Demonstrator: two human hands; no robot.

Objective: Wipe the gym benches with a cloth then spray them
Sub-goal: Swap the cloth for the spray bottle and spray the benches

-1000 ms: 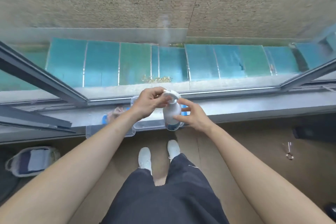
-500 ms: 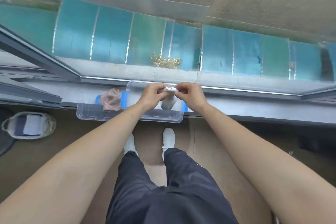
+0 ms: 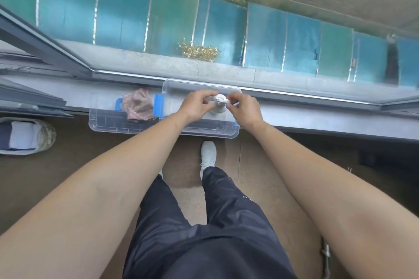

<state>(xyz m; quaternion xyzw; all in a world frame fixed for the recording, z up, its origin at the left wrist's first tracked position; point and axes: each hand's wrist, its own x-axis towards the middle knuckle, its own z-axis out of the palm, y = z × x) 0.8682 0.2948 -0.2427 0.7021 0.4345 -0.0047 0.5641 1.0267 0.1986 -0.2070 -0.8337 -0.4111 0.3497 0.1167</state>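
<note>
A white spray bottle stands upright over a clear plastic box with blue latches on the grey window sill. My left hand grips the bottle's white spray head from the left. My right hand pinches the same head from the right. The bottle's lower part is mostly hidden behind my hands. A crumpled pinkish cloth lies in the left end of the box. No gym bench is in view.
An open window frame slants at the left, above teal roof panels outside. A basket with folded fabric sits on the brown floor at the left. My feet stand just below the box. A dark object is on the floor at the right.
The bottle has come down from held above the sill to standing in the box. My right hand shifted from its body to its head, and my view tipped downward.
</note>
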